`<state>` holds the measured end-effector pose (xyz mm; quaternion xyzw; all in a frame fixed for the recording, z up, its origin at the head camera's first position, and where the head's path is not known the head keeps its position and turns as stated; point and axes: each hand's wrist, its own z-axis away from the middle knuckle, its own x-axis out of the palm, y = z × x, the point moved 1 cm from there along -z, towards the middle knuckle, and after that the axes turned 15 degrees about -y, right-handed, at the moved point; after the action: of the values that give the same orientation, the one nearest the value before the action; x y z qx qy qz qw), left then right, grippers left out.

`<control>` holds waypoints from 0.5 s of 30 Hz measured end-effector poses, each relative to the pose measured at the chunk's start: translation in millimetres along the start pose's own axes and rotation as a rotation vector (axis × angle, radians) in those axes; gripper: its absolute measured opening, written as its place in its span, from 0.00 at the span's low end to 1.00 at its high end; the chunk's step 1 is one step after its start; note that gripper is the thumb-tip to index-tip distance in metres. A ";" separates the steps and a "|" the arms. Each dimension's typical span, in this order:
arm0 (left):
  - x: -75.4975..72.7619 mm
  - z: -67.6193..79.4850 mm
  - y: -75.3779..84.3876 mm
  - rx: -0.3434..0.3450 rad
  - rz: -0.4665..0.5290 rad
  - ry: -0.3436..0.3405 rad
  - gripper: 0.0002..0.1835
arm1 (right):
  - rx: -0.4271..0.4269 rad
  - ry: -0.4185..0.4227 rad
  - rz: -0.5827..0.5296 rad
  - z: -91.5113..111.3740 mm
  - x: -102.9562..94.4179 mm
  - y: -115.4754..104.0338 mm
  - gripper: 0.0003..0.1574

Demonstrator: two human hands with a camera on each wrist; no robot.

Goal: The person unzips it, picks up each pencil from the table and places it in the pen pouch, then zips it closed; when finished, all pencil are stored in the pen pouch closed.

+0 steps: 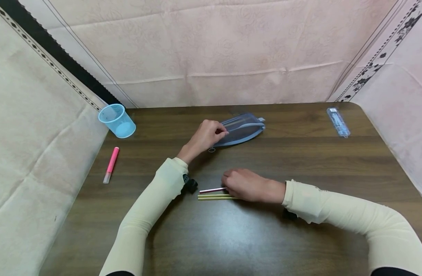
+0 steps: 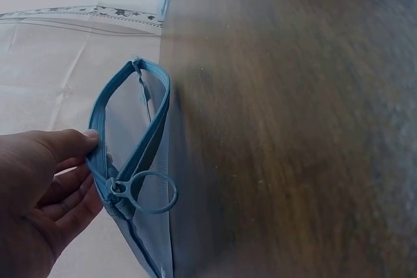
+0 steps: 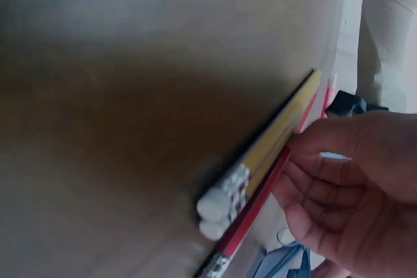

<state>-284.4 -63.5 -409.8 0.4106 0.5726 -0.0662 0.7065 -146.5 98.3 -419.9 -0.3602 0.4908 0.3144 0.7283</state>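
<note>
i watch the left hand [image 1: 209, 134] pinch the rim of the blue pouch [image 1: 242, 130] between thumb and fingers, its zip ring [image 2: 175, 192] just beside the fingertips; the right hand [image 1: 247, 186] pinches the red pencil [image 3: 254, 208], two yellow pencils [image 3: 272, 144] lying beside its thumb. i judge a nudge from those fingers could send the yellow pair rolling, and a slack left pinch could let the pouch's mouth collapse. i can read no brand; the white label [image 1: 333, 110] on the blue packet [image 1: 339, 123], well beyond the right fingers, is too small.
</note>
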 end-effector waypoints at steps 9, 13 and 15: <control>0.3 -2.2 -1.1 0.012 -0.004 0.005 0.09 | -0.125 -0.066 -0.019 1.8 -11.5 13.3 0.04; 0.3 -2.5 -0.8 0.011 0.001 0.003 0.09 | -0.206 -0.088 -0.148 4.0 -19.9 19.8 0.03; 0.6 -2.4 -0.7 0.009 0.000 0.000 0.09 | -0.236 -0.083 -0.213 5.2 -24.0 22.3 0.01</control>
<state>-286.4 -62.2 -410.7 0.4137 0.5722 -0.0688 0.7048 -169.7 112.3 -400.8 -0.4800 0.3791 0.3055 0.7298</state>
